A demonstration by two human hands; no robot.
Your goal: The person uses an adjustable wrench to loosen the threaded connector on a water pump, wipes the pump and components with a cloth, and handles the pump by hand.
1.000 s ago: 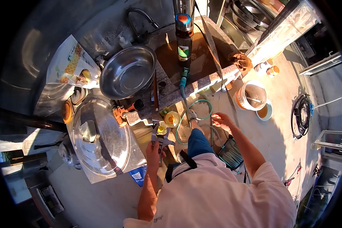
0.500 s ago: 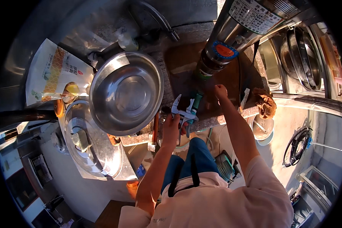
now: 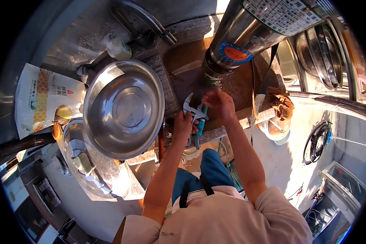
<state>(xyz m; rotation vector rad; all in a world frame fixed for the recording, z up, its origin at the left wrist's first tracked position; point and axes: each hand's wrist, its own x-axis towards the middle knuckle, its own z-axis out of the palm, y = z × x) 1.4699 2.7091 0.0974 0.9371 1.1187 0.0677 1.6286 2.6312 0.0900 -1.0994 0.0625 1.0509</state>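
Note:
My left hand [image 3: 184,126] grips a metal caliper [image 3: 194,112] against the teal-green hose connector [image 3: 201,124] at the sink's front edge. My right hand [image 3: 219,103] is just below the lower end of the steel cylindrical pump [image 3: 227,44], fingers loosely bent and apart, nothing clearly held; whether it touches the metal fitting there is unclear. The pump leans over the brown-stained stone sink [image 3: 179,57]. Immediately left of the sink lies a large steel basin [image 3: 124,107].
A faucet [image 3: 158,28], bottle [image 3: 118,49] and patterned bag [image 3: 44,101] line the back left. Below the bag lies a metal lid [image 3: 116,183]. A brown rag [image 3: 282,106] sits on the sink's right corner. Right are stacked pans [image 3: 321,57], a bucket [image 3: 272,132] and coiled black hose [image 3: 315,144].
My hands have risen from beside my legs to the sink, the caliper still in my left hand. My right hand went up under the pump, its fingers loosening since half a second ago.

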